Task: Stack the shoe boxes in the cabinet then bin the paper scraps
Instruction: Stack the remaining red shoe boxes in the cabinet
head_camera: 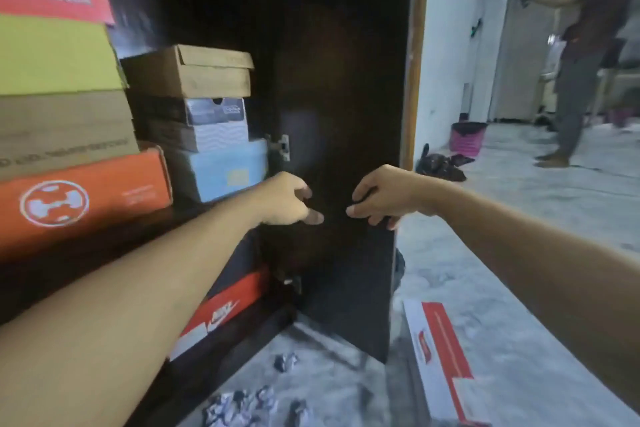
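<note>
Shoe boxes fill the dark cabinet: an orange box (104,198), a cardboard box (62,128) and a yellow box (52,55) stacked at left. Beside them a brown box (194,71) tops a grey-white box (218,128) and a pale blue box (225,172). A red Nike box (221,312) lies on the lower shelf. The cabinet door (346,80) stands open. My right hand (379,196) grips its outer edge. My left hand (291,199) is at the door's inner face with fingers loosely curled, holding nothing. Crumpled paper scraps (239,406) lie on the floor below.
A white and red box (440,357) lies on the marble floor to the right of the door. A pink bin (467,139) stands by the wall, with a black bag (443,165) in front of it. A person (581,80) stands at the back right.
</note>
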The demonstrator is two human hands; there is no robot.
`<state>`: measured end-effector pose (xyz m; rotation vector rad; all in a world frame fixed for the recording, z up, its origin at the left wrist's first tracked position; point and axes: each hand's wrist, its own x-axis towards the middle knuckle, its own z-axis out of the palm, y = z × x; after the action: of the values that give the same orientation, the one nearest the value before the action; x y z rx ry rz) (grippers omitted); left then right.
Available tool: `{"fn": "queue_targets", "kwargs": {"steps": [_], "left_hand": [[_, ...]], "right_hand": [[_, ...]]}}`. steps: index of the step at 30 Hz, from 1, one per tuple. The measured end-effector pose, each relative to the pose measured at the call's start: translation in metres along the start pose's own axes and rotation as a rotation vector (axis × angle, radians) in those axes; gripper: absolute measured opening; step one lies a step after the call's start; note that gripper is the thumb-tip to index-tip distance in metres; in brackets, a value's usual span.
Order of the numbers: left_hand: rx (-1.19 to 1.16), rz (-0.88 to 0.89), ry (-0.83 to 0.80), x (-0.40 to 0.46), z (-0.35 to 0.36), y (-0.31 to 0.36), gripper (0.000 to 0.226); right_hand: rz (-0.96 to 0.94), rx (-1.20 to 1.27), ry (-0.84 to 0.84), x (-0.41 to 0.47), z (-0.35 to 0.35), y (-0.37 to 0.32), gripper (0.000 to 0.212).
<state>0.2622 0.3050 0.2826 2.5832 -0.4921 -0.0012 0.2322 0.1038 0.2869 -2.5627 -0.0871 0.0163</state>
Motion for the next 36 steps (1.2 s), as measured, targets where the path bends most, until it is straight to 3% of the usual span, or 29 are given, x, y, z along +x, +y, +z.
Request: {"fn": "queue_targets", "kwargs": {"steps": [5, 10, 15, 22, 24, 29, 32, 36], "left_hand": [[-0.094, -0.020, -0.210, 0.005, 0.115, 0.000, 0.063], [-0.181, -0.084, -0.360, 0.008, 0.213, -0.010, 0.057], [-0.246, -0.132, -0.397, 0.012, 0.284, -0.025, 0.055], [-0.306, -0.178, -0.470, 0.015, 0.357, -0.040, 0.041], [-0.324, -0.188, -0.483, 0.018, 0.371, -0.045, 0.043], [-0.351, -0.216, -0.463, 0.027, 0.393, -0.058, 0.039], [-0.350, -0.223, -0.449, 0.029, 0.403, -0.064, 0.034], [-0.349, -0.250, -0.453, 0.027, 0.414, -0.064, 0.048]], "right_hand": [[0.218, -0.034, -0.105, -0.031, 0.045, 0.107, 0.033], [0.393, -0.103, -0.259, -0.056, 0.090, 0.191, 0.047], [0.424, -0.215, -0.201, -0.066, 0.153, 0.252, 0.045], [0.580, -0.150, -0.111, -0.068, 0.254, 0.298, 0.095], [0.641, -0.149, -0.074, -0.067, 0.272, 0.301, 0.100], [0.663, -0.201, 0.111, -0.073, 0.284, 0.306, 0.080], [0.704, -0.101, 0.074, -0.081, 0.268, 0.326, 0.084], [0.765, 0.015, -0.018, -0.100, 0.232, 0.363, 0.098]]}}
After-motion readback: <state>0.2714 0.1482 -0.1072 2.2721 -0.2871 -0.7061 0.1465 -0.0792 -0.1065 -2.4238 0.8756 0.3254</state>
